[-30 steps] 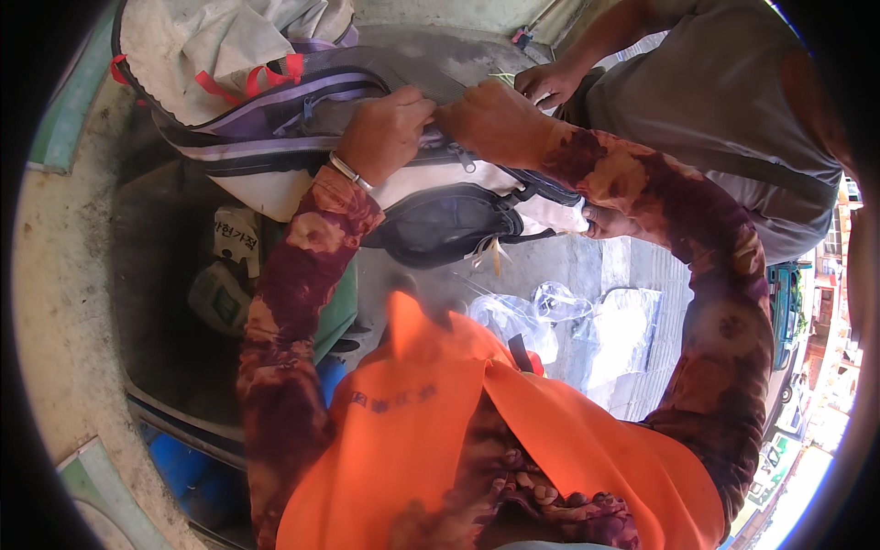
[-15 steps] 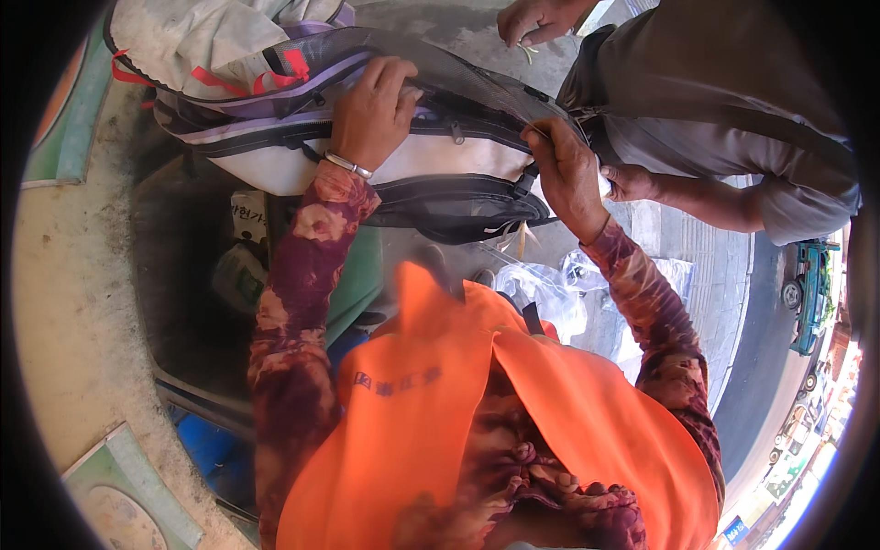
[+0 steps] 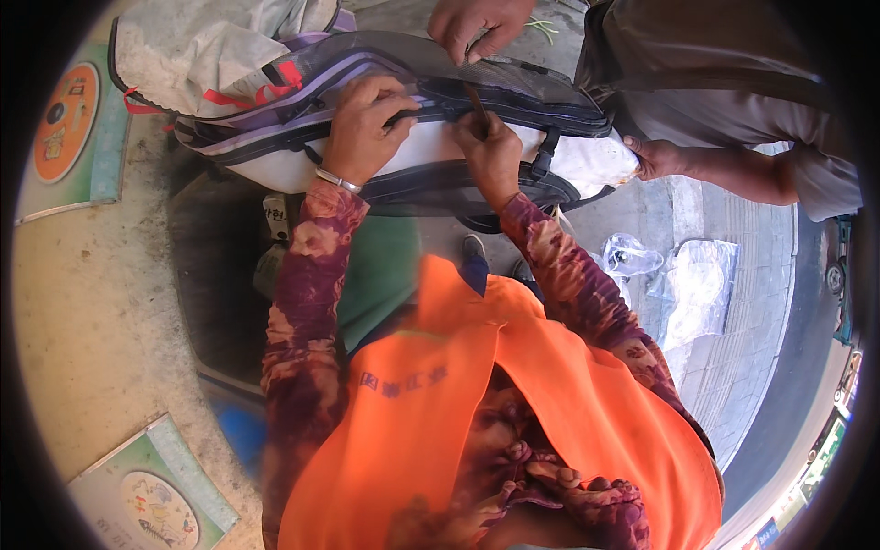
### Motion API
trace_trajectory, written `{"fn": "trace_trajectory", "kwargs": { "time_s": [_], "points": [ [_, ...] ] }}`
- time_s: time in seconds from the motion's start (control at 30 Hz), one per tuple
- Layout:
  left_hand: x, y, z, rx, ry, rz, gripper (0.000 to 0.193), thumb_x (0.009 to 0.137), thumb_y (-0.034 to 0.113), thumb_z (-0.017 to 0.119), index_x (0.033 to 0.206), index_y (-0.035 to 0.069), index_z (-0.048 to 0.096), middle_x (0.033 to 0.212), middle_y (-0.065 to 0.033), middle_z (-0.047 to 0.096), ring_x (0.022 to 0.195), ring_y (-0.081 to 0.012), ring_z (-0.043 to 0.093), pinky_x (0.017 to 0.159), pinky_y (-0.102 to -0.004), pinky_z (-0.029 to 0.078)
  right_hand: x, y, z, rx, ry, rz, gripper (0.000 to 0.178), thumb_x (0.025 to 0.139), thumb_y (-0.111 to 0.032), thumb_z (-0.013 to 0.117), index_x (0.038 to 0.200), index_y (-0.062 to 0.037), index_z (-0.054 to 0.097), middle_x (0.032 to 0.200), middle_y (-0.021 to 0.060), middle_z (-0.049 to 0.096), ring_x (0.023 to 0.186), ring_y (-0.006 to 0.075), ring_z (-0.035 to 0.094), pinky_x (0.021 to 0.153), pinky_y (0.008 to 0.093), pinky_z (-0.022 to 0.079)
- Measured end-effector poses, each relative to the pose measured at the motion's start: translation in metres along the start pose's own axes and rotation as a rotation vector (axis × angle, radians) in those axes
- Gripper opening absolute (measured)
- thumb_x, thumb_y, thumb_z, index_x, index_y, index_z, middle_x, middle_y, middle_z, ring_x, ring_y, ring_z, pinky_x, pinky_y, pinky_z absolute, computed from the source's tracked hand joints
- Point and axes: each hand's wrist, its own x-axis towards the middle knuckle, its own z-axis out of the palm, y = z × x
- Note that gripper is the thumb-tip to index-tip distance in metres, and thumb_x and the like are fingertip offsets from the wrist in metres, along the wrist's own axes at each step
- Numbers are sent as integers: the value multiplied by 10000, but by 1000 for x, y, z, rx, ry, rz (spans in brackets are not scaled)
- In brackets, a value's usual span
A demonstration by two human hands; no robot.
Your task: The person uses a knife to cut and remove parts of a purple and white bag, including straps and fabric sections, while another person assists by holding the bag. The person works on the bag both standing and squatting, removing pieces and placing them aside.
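A large white, black and lilac bag [image 3: 394, 161] with mesh panels and zips lies across the far side of my lap. My left hand [image 3: 365, 128] is closed on the bag's zipped edge, left of its middle. Fingers pinched, my right hand [image 3: 492, 158] holds the lower end of a narrow dark strip [image 3: 476, 99] in front of the bag. A co-worker's hand [image 3: 478, 27] reaches in from above, close to the strip's upper end; whether it grips the strip I cannot tell. The co-worker's other hand [image 3: 653, 159] holds the bag's right end.
A pale cloth cover [image 3: 215, 60] with red ribbons lies at the bag's left end. Clear plastic bags [image 3: 701, 280] lie on the paving at right. At left runs a beige wall or ledge [image 3: 101, 339] with picture panels. The co-worker stands at upper right.
My right hand has moved left along the bag, nearer my left hand. The co-worker's upper hand has moved left and down over the bag. My left hand stays at about the same place.
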Motion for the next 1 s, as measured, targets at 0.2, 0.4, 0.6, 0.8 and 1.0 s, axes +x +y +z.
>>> {"fn": "trace_trajectory", "kwargs": {
  "time_s": [0.2, 0.4, 0.6, 0.8, 1.0],
  "points": [
    [0, -6, 13, 41, -61, -38, 154, 741, 65, 766, 856, 60, 664, 1042, -62, 646, 1015, -264, 594, 873, -377, 470, -1, -4, 1, 261, -97, 91, 208, 814, -158, 758, 855, 2, 630, 661, -9, 506, 631, 68, 449, 587, 252, 415],
    [-4, -8, 13, -163, -20, -123, 150, 764, 49, 749, 866, 41, 641, 1043, -70, 653, 964, -272, 626, 836, -365, 492, 0, -15, 1, 446, -140, 192, 183, 820, -117, 743, 878, 6, 620, 683, -37, 517, 628, 54, 434, 574, 225, 388],
    [-5, -7, 20, -282, 6, -210, 149, 753, 24, 714, 874, 37, 627, 988, -84, 658, 924, -282, 650, 797, -359, 513, 4, -31, -4, 387, -182, 28, 158, 843, -136, 711, 860, -5, 624, 646, 0, 546, 603, 78, 482, 565, 268, 424],
    [-5, -13, 18, -179, -106, -156, 174, 760, -5, 721, 908, 45, 645, 1014, -70, 643, 952, -270, 609, 836, -358, 484, 1, -35, -27, -66, -274, -123, 233, 925, -207, 650, 914, 11, 567, 657, 210, 623, 616, 378, 642, 567, 452, 481],
    [-5, 11, 14, 259, 21, -95, 158, 765, 80, 741, 903, 121, 676, 999, -25, 641, 1007, -276, 546, 850, -392, 412, -9, -31, -12, -286, -342, -189, 210, 971, -207, 542, 952, 0, 513, 650, 247, 619, 648, 462, 628, 573, 536, 479]
  ]
}}
